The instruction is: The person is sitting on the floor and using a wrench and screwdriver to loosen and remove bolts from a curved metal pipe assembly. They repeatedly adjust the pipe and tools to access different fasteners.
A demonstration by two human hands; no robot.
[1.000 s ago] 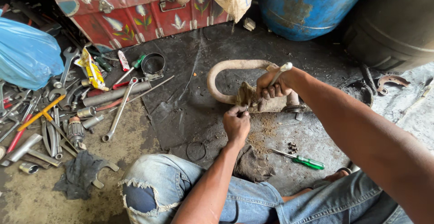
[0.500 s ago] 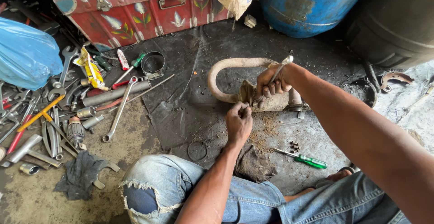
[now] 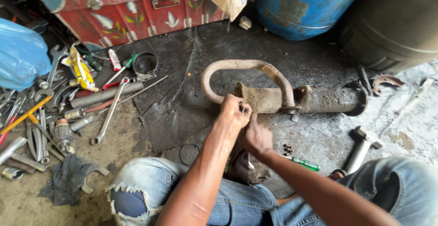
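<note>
Seen from above: rusty exhaust pipe point(image 3: 301, 99) lying on a dark, oily floor point(image 3: 182, 103), its curved tube looping back to the left end. Left hand point(image 3: 235, 112) at that left end, fingers pinched around something small, too tiny to identify. Right hand point(image 3: 256, 137) just below, touching the left, fingers curled; contents cannot be told. Green-handled screwdriver point(image 3: 305, 163) near the right wrist, hammer point(image 3: 362, 147) further right. Wrenches point(image 3: 107, 112) scattered at left before a red toolbox point(image 3: 123, 11); blue drum point(image 3: 305, 5) behind.
</note>
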